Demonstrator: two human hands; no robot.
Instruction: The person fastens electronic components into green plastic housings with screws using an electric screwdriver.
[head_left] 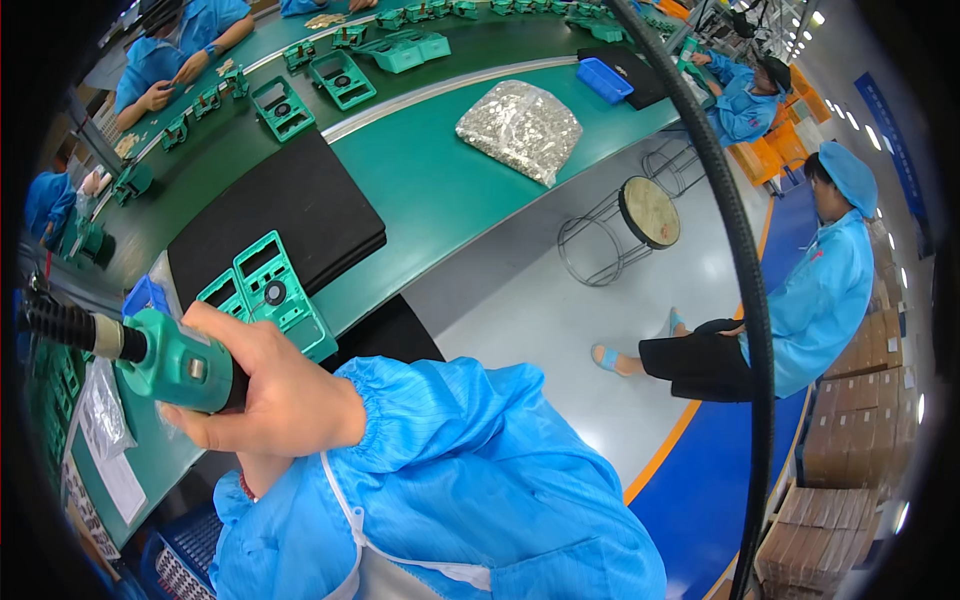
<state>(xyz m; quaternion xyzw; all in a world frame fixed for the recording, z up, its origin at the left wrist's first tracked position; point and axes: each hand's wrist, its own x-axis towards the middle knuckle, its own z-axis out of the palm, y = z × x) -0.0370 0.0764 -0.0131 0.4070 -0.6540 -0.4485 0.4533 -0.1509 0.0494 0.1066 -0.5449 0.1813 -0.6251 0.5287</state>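
My right hand [285, 385] is closed around a green-bodied power tool [185, 362] with a black end and a black ribbed cord. Beneath it shows my left wrist [262, 470] with a red bracelet; that hand's fingers are hidden behind the right hand. Just beyond the right hand, a green plastic housing [290, 300] with a black round part lies open on the bench, by a black mat [290, 215]. A small blue bin [147, 297] stands behind the tool. Beside the tool lies a clear plastic bag [107, 410].
Green housings [340, 80] line the conveyor [420, 88] at the far side. A bag of small metal parts [520, 130] and a blue tray [604, 80] rest on the bench. A black cable [735, 230] hangs at right. Stool [650, 212], seated person [815, 290] and cartons [855, 430] stand right.
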